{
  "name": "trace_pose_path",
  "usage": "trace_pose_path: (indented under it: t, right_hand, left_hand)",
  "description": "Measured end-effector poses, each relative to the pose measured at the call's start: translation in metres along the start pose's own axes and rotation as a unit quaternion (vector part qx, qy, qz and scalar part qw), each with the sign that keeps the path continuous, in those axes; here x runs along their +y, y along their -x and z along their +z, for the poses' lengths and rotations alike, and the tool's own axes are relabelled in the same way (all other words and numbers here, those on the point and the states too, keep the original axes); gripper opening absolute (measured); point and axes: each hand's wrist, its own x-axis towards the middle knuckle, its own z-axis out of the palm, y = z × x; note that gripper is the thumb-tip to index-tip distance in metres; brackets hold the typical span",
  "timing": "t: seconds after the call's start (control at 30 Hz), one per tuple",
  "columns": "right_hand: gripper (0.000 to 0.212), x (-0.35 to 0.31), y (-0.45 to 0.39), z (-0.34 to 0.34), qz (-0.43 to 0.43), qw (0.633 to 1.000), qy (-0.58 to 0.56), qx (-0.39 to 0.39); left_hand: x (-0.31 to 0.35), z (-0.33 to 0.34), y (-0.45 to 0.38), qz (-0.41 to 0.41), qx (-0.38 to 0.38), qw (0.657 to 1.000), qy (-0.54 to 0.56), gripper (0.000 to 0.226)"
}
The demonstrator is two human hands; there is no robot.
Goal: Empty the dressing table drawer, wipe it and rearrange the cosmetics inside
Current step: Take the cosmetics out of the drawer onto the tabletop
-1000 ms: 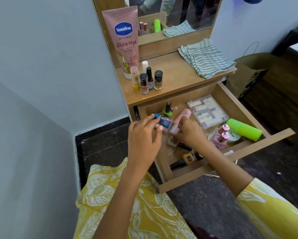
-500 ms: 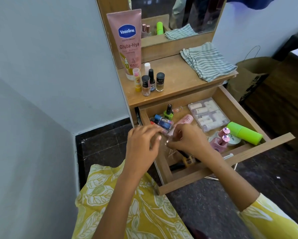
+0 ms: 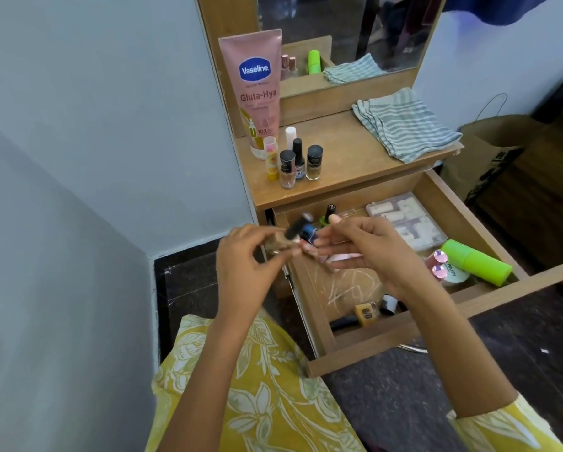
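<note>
Holding a small bottle (image 3: 281,244) with a dark cap, the left hand (image 3: 244,256) has its fingers curled round it just above the drawer's (image 3: 436,324) left front corner — blurred, so I can't read the label. The right hand (image 3: 371,249) sits close beside it, fingers mostly straight and relaxed; something pale pink shows under them, but whether that grip has anything pinched I cannot tell.

Plenty left inside: a clear compartment box (image 3: 407,223) at the back, a bright green tube (image 3: 475,262) lying near the front right, two pink-capped bottles (image 3: 438,264) beside it, a yellow bottle (image 3: 365,313) on its side by the front wall, a green bottle with a black cap (image 3: 329,215) at the rear left. So the emptying looks only partly done. Up on the tabletop (image 3: 345,164), a Vaseline tube (image 3: 257,89) leans against the mirror frame with several little bottles (image 3: 296,163) crowded in front, and the striped cloth (image 3: 404,125) waits at the right.

Risks now! That cluster is tight — set this bottle down carelessly and the upright ones could topple like skittles. The bottle is small and smooth, held over the drawer's edge, so a loose grip could send it to the dark floor (image 3: 192,288). And the cloth hangs slightly over the edge; a brushing sleeve could drag it off.
</note>
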Motion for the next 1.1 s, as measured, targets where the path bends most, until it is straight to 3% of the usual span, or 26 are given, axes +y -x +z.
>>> trace_pose_path:
  t: [0.13, 0.23, 0.33, 0.73, 0.87, 0.97, 1.1]
  right_hand:
    - [0.027, 0.022, -0.006, 0.01, -0.067, 0.991, -0.036, 0.108]
    - [0.024, 0.038, -0.01, 0.015, -0.117, 0.983, 0.01, 0.138]
    - [0.019, 0.048, -0.014, 0.017, -0.154, 0.975, 0.05, 0.15]
    - [0.017, 0.054, -0.017, 0.011, -0.208, 0.938, 0.174, 0.217]
    - [0.01, 0.049, -0.016, 0.001, -0.215, 0.925, 0.229, 0.214]
    - [0.016, 0.04, -0.023, -0.018, -0.193, 0.872, 0.404, 0.2]
    - [0.032, 0.033, -0.041, -0.034, -0.077, 0.704, 0.704, 0.044]
  left_hand:
    - [-0.008, 0.0, -0.018, -0.068, 0.064, 0.995, 0.038, 0.033]
    - [-0.023, 0.007, -0.032, -0.098, 0.083, 0.991, 0.03, 0.046]
    - [-0.03, 0.015, -0.05, -0.114, 0.078, 0.99, 0.003, 0.042]
    - [-0.021, 0.03, -0.079, -0.076, 0.059, 0.991, -0.089, 0.041]
    - [-0.03, 0.034, -0.063, -0.067, 0.058, 0.989, -0.122, 0.054]
    - [-0.025, 0.04, -0.031, -0.009, 0.12, 0.984, -0.135, 0.052]
    - [-0.023, 0.053, -0.006, 0.089, 0.041, 0.98, -0.174, 0.051]
